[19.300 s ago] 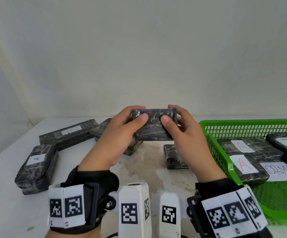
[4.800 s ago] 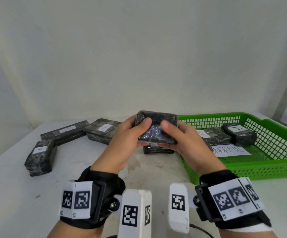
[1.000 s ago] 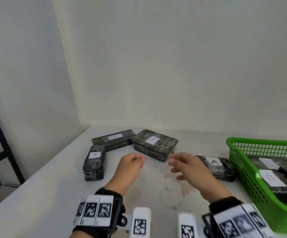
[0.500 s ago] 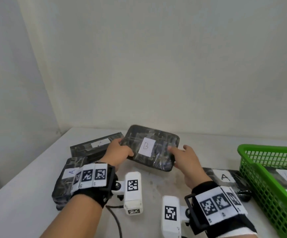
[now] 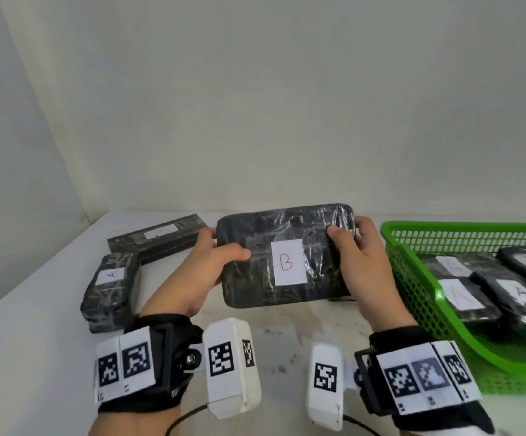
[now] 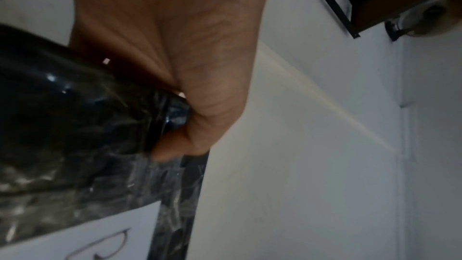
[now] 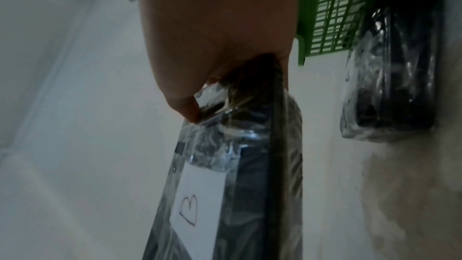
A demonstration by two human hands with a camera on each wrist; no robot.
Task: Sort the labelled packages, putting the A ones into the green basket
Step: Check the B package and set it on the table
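Observation:
A black wrapped package with a white label B [image 5: 286, 256] is held above the table, its label facing me. My left hand [image 5: 214, 258] grips its left end with the thumb on the front. My right hand [image 5: 351, 247] grips its right end the same way. In the left wrist view, curled fingers wrap the B package's [image 6: 62, 126] edge. The right wrist view shows a thumb pressed on the B package [image 7: 225, 165] near the label. The green basket [image 5: 393, 247] stands to the right with several packages inside, two with A labels [image 5: 458, 294].
A package labelled A [image 5: 110, 287] lies on the white table at the left, and a long flat package [image 5: 157, 237] lies behind it. Another wrapped package [image 7: 390, 86] lies on the table beside the green basket [image 7: 325, 17]. A wall stands close behind.
A second ago both hands were empty above the table. They took the B package by its ends and have since lifted it nearer to me, label up.

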